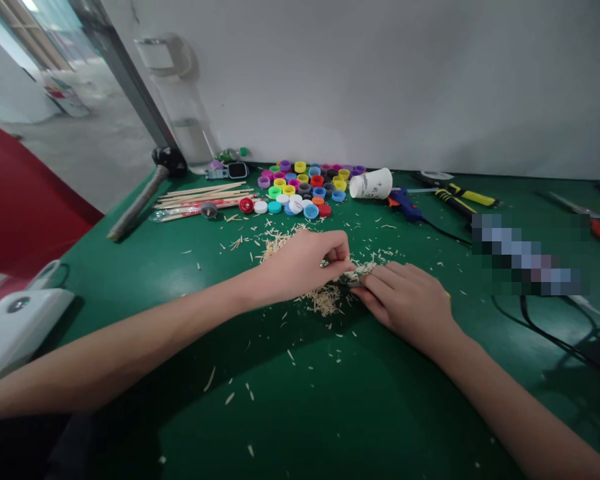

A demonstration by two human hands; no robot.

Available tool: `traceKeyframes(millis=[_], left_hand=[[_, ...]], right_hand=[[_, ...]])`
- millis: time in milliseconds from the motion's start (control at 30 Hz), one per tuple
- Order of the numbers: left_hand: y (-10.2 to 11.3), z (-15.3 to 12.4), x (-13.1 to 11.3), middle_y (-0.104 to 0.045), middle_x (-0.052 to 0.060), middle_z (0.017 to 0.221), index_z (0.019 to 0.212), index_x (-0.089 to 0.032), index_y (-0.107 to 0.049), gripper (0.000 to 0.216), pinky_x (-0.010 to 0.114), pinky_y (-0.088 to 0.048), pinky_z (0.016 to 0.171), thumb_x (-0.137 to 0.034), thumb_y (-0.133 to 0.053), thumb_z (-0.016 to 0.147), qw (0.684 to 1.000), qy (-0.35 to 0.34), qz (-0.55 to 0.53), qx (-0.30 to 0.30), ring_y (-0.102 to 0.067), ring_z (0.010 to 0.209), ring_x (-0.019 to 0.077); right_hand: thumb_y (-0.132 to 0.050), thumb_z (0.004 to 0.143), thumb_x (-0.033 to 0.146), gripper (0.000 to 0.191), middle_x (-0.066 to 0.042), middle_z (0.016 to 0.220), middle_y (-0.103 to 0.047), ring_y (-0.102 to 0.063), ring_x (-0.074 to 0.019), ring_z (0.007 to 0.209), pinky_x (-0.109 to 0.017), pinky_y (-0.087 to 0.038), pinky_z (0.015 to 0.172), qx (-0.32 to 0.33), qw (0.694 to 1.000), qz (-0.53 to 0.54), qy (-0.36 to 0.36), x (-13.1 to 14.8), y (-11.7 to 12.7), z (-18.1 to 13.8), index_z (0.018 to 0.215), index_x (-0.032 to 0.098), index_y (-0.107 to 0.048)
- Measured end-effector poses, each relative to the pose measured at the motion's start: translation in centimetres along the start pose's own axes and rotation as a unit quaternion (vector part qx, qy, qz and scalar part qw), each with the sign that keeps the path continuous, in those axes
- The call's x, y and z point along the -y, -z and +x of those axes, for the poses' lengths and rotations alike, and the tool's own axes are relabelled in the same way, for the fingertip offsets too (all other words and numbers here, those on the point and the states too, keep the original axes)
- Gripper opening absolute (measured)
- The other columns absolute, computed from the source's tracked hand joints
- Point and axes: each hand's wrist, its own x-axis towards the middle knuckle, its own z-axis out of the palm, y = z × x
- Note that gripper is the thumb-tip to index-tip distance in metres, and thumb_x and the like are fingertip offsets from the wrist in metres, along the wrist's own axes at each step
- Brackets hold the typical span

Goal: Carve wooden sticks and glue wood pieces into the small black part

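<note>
Left hand (307,263) is pinching, contents unclear; right hand (413,300) is gripping a grey-tipped tool (354,285), probably a knife, just beside it, wood shavings (326,301) below. Worth keeping the pinch clear of that tip.

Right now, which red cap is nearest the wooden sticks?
The leftmost red cap, beside the wooden sticks and left of a white cap; other red caps sit farther right.

From the shavings (326,303), six o'clock gives passage over green tabletop (300,413); bottle caps (305,189) block twelve, a glue gun (407,207) one
</note>
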Motion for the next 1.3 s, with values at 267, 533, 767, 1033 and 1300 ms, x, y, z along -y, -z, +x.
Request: traceKeyframes(millis=[267, 533, 767, 1033, 1300], left_hand=[[-0.09, 0.03, 0.15, -0.060, -0.003, 0.072, 0.076, -0.019, -0.051, 0.013, 0.024, -0.037, 0.053, -0.026, -0.056, 0.086, 1.000, -0.002, 0.000, -0.015, -0.052, 0.062, 0.0089], [-0.17, 0.06, 0.26, -0.060, -0.003, 0.070, 0.075, -0.019, -0.051, 0.016, 0.023, -0.036, 0.051, -0.028, -0.058, 0.085, 1.000, -0.001, -0.004, -0.026, -0.051, 0.061, 0.0085], [-0.08, 0.13, 0.06, -0.061, -0.003, 0.071, 0.076, -0.018, -0.053, 0.015, 0.021, -0.037, 0.053, -0.029, -0.058, 0.086, 1.000, 0.000, -0.004, -0.010, -0.053, 0.062, 0.0079], [0.04, 0.01, -0.12, -0.064, -0.003, 0.074, 0.078, -0.018, -0.057, 0.013, 0.021, -0.040, 0.055, -0.028, -0.058, 0.086, 1.000, 0.012, -0.022, -0.008, -0.057, 0.066, 0.0081], [0.03, 0.20, 0.02, -0.067, -0.002, 0.079, 0.079, -0.018, -0.058, 0.014, 0.022, -0.039, 0.055, -0.030, -0.056, 0.087, 1.000, 0.020, -0.017, -0.002, -0.058, 0.067, 0.0088]], right_hand=[[-0.048, 0.092, 0.035, 0.026, 0.000, 0.067, -0.057, -0.045, -0.0143, 0.066, -0.029, -0.024, 0.060, 0.007, 1.000, -0.006, -0.001, 0.05, 0.12, -0.07, 0.074, 0.019, -0.058], [-0.046, 0.092, 0.037, 0.027, 0.000, 0.066, -0.056, -0.045, -0.0143, 0.067, -0.028, -0.025, 0.059, 0.005, 1.000, 0.011, -0.015, -0.35, 0.14, 0.19, 0.074, 0.020, -0.058], [-0.051, 0.091, 0.034, 0.022, 0.000, 0.065, -0.056, -0.045, -0.0142, 0.066, -0.029, -0.026, 0.062, -0.040, 0.999, -0.024, -0.015, -0.15, 0.08, -0.12, 0.077, 0.019, -0.059], [-0.047, 0.092, 0.035, 0.025, 0.000, 0.066, -0.058, -0.045, -0.0137, 0.065, -0.029, -0.024, 0.060, -0.011, 1.000, -0.006, 0.001, -0.50, 0.03, -0.11, 0.078, 0.020, -0.061], [-0.048, 0.092, 0.036, 0.026, 0.001, 0.066, -0.058, -0.046, -0.0137, 0.065, -0.028, -0.024, 0.059, 0.009, 1.000, 0.005, 0.008, -0.57, 0.03, -0.20, 0.075, 0.020, -0.060]])
